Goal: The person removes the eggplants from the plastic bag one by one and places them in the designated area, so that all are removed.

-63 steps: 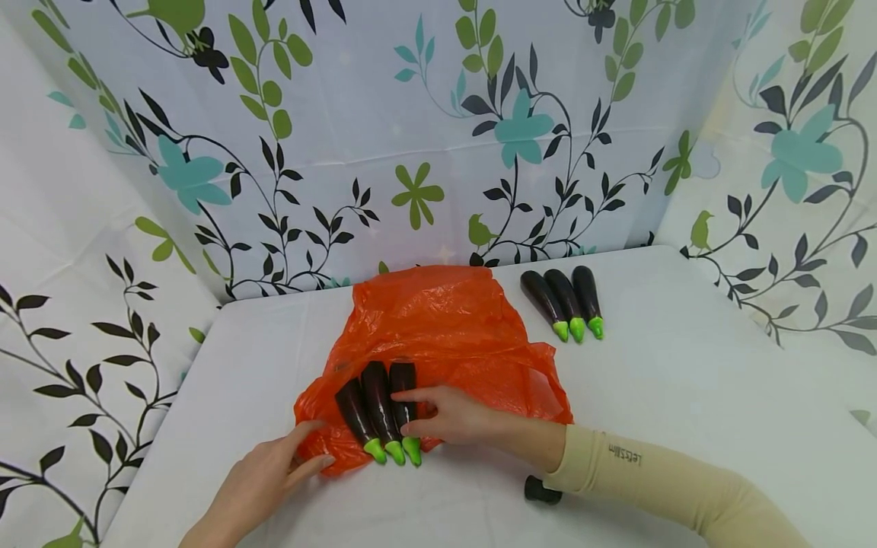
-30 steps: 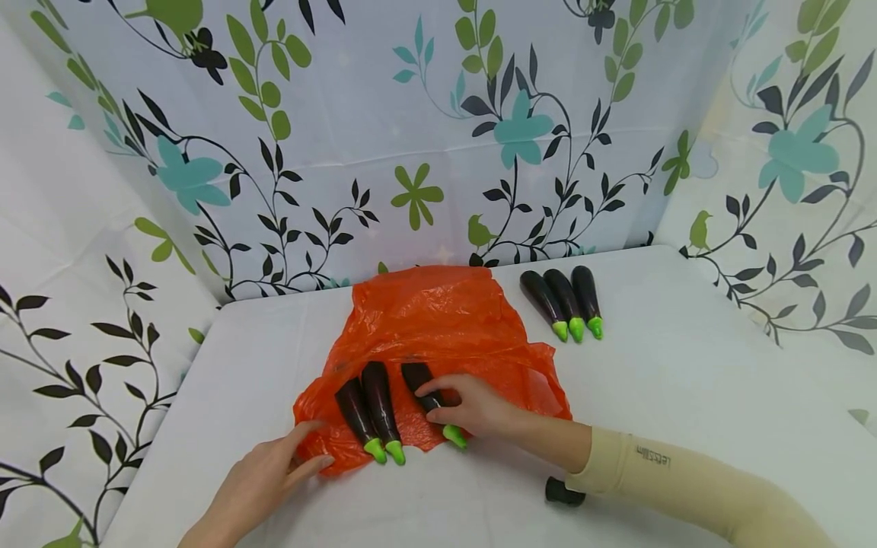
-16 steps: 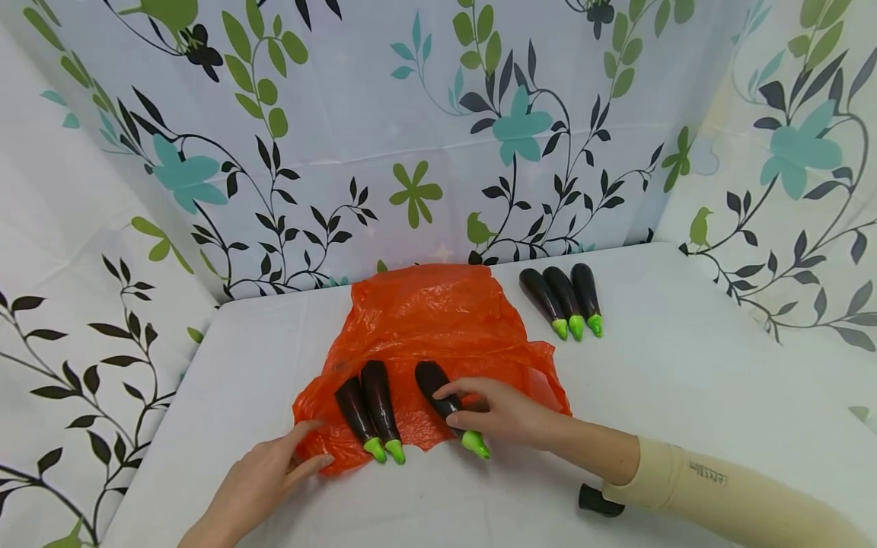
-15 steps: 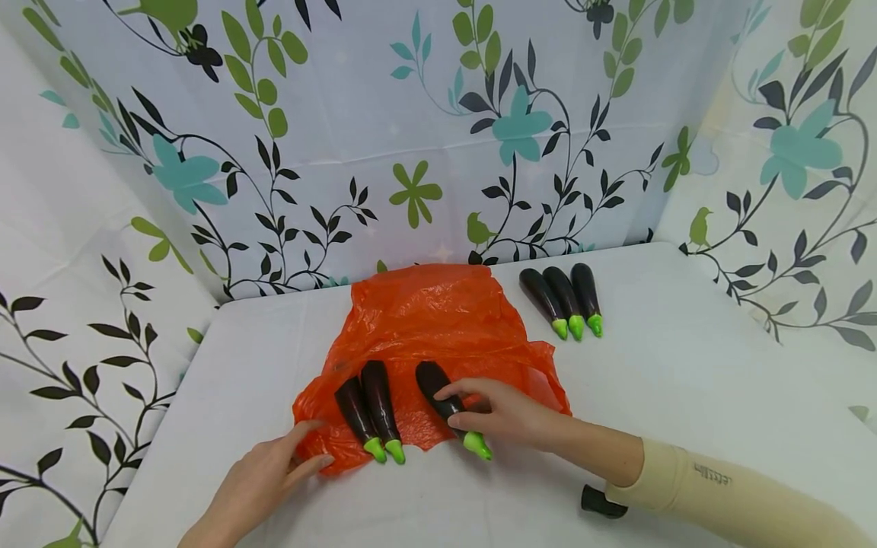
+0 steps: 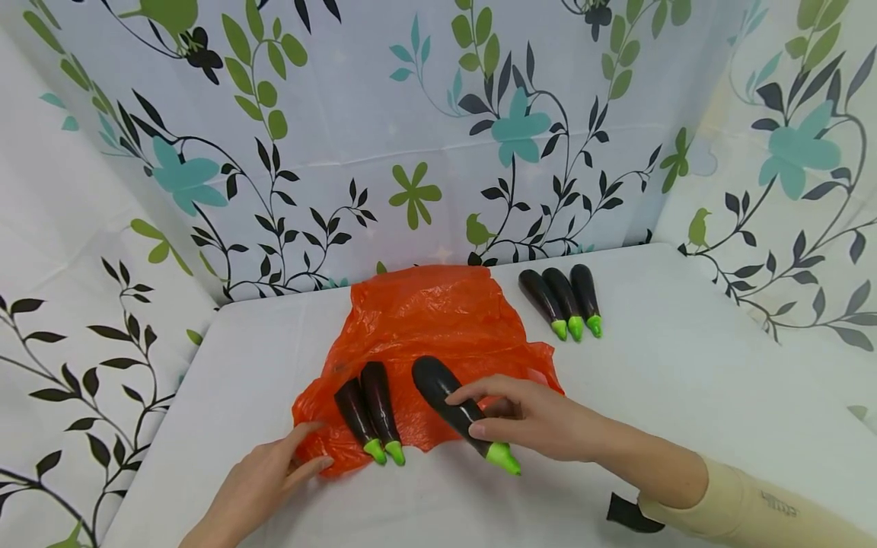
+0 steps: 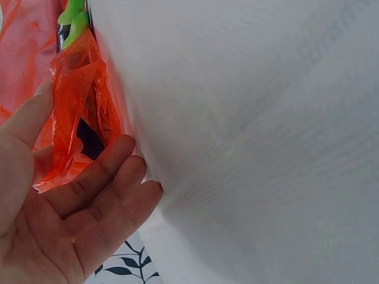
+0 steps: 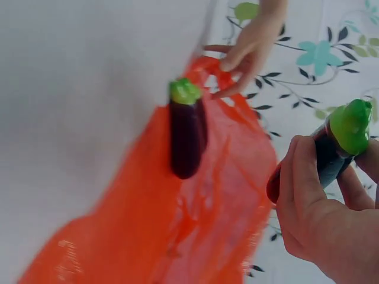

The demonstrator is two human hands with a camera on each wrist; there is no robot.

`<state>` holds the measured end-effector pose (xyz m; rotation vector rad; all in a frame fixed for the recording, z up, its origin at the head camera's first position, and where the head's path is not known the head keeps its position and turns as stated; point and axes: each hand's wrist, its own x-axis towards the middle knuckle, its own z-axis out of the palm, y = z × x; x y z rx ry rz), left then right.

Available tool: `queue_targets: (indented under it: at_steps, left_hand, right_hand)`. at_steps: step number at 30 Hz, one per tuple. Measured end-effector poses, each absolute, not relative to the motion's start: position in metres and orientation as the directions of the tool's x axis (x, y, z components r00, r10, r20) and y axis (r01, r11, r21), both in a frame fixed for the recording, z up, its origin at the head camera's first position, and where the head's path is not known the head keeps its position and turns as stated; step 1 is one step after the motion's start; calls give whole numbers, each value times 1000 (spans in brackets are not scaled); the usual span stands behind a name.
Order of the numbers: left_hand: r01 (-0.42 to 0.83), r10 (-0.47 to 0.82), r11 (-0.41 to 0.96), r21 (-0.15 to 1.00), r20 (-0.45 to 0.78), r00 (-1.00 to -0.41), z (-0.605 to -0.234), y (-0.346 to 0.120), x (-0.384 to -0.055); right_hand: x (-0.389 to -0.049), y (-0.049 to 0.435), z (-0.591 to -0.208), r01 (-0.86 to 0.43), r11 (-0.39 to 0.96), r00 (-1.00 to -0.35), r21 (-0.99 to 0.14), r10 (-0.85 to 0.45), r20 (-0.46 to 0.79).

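My right hand [image 5: 530, 415] grips a dark eggplant [image 5: 438, 384] with a bright green stem end, holding it slanted over the front of an orange-red plastic bag [image 5: 438, 304]. In the right wrist view, fingers and thumb wrap around this eggplant [image 7: 328, 157]. My left hand [image 5: 267, 472] holds the bag's front left edge, thumb and fingers on either side of the film; the left wrist view shows bunched film [image 6: 77, 89] between them. Two more eggplants, a left one [image 5: 355, 411] and a right one [image 5: 380, 403], lie side by side at the bag's mouth, green ends toward me.
Three eggplants [image 5: 562, 293] lie in a row at the back right of the white table [image 5: 685, 365]. A black object [image 5: 632, 514] shows beside the right sleeve. Leaf-patterned cloth [image 5: 308, 152] hangs behind and at the sides.
My right hand has drawn the rightmost eggplant away from the other two, to the right and toward me, and tilted it. The left hand has stayed at the bag's edge.
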<state>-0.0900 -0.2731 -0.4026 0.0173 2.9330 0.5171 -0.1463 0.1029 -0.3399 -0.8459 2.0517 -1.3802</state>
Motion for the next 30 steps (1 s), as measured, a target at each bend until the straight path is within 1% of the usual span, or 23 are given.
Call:
queue_targets:
  at_steps: [3, 5, 7, 10, 14, 17, 22, 26, 30]
  left_hand:
    - [-17, 41, 939, 345, -161, -986, -402, -273, -90]
    - [-17, 42, 937, 348, -163, -986, -402, -273, -90]
    - [-17, 43, 937, 349, -163, -986, -401, -273, -90]
    - [-11, 46, 938, 346, -157, -986, -400, -273, -90]
    - [-7, 48, 938, 345, -151, -987, -401, -273, -89]
    - [-9, 48, 937, 348, -153, -987, -402, -273, -89]
    - [-8, 52, 935, 355, -157, -986, -403, -274, -90]
    - [-3, 55, 934, 358, -153, -987, -403, -274, -89]
    - [-5, 55, 933, 359, -156, -986, -403, -274, -89]
  right_hand:
    - [-143, 111, -325, -257, 242, -668, -936, -744, -10]
    - [-144, 117, -316, -292, 215, -682, -932, -730, 45]
    - [-149, 122, -310, -309, 205, -715, -929, -694, 84]
    - [-162, 130, -307, -285, 212, -785, -935, -612, 100]
    - [-187, 142, -312, -250, 294, -877, -923, -473, 87]
    - [-210, 155, -317, -224, 352, -919, -909, -387, 77]
    - [-247, 180, -330, -170, 435, -949, -884, -315, 27]
    - [-273, 199, -346, -157, 514, -959, -843, -284, 6]
    - [-297, 219, -364, -134, 594, -974, -793, -225, -4]
